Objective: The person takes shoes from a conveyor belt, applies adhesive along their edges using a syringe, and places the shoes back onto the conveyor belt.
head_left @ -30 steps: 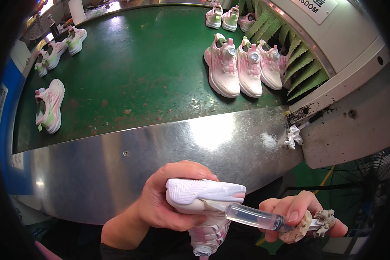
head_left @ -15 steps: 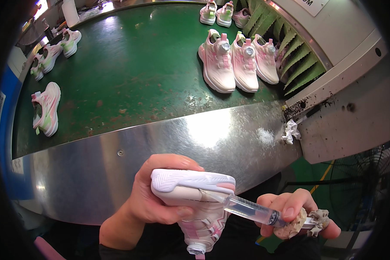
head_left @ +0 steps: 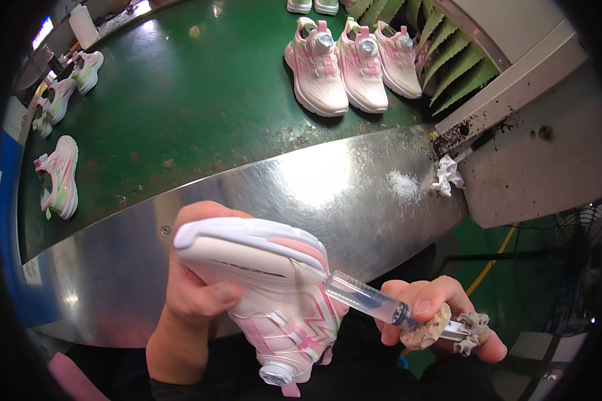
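My left hand (head_left: 197,287) grips a pink and white sneaker (head_left: 267,294) by its toe end, with the sole turned up and away and the silver dial hanging toward me. In my right hand (head_left: 428,311) is a clear syringe (head_left: 364,297) holding see-through liquid. Its tip touches the sneaker's side, near the seam between upper and sole. My thumb and fingers close round the barrel's end, where a beige lump is wrapped. A second greyish lump covers the plunger's end, by my fingertips.
Three pink sneakers (head_left: 318,73) stand on the green conveyor belt (head_left: 180,120) by green hanging flaps (head_left: 455,60). A lone sneaker (head_left: 59,177) lies at the left, others behind it. A metal ledge (head_left: 247,184) edges the belt; crumpled white tissue (head_left: 447,175) sits at its right end.
The sneaker has turned so that more of its side and upper shows. Both hands and the syringe sit slightly farther left in view. The background has also shifted as the view moved.
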The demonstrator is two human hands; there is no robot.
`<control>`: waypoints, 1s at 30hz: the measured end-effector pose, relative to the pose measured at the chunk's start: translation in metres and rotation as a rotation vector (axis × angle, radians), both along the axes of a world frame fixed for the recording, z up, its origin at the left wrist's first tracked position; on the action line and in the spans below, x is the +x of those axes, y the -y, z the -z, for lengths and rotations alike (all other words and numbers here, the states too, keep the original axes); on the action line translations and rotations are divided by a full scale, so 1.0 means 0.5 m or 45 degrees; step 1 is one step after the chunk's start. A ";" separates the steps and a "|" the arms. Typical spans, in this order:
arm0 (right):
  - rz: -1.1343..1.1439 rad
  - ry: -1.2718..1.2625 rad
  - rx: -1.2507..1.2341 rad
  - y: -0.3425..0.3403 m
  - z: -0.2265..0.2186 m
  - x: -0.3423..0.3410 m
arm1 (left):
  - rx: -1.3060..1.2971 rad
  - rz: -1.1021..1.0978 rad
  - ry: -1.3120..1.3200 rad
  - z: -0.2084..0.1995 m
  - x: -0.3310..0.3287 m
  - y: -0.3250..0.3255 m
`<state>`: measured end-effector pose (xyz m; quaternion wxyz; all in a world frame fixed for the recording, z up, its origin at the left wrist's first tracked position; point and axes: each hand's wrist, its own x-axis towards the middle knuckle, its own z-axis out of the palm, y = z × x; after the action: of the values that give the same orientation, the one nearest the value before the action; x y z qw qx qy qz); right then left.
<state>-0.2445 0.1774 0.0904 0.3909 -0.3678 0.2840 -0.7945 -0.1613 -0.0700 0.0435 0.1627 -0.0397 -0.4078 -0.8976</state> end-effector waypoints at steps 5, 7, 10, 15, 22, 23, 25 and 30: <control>0.101 0.023 0.151 -0.010 0.020 -0.008 | 0.006 -0.052 0.198 0.023 -0.004 0.009; 0.107 0.036 0.150 -0.018 0.024 -0.008 | -0.061 -0.101 0.232 0.023 -0.009 0.008; 0.119 0.063 0.142 -0.026 0.041 -0.007 | -0.046 0.046 0.279 0.006 -0.023 -0.005; 0.062 0.088 0.172 -0.033 0.064 -0.007 | -0.097 0.017 0.392 0.012 -0.006 0.004; 0.077 0.048 0.222 -0.044 0.071 0.003 | -0.007 0.130 0.262 0.037 -0.018 0.022; 0.079 0.052 0.223 -0.046 0.070 0.005 | 0.009 0.123 0.274 0.038 -0.018 0.023; 0.098 0.101 0.243 -0.049 0.070 0.009 | 0.049 0.087 0.311 0.039 -0.018 0.024; 0.070 0.093 0.252 -0.059 0.071 0.008 | 0.136 -0.021 0.399 0.048 -0.009 0.030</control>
<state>-0.2406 0.2069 0.0547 0.4136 -0.2903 0.3567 -0.7858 -0.1660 -0.0851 0.0195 0.1063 0.1127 -0.3804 -0.9118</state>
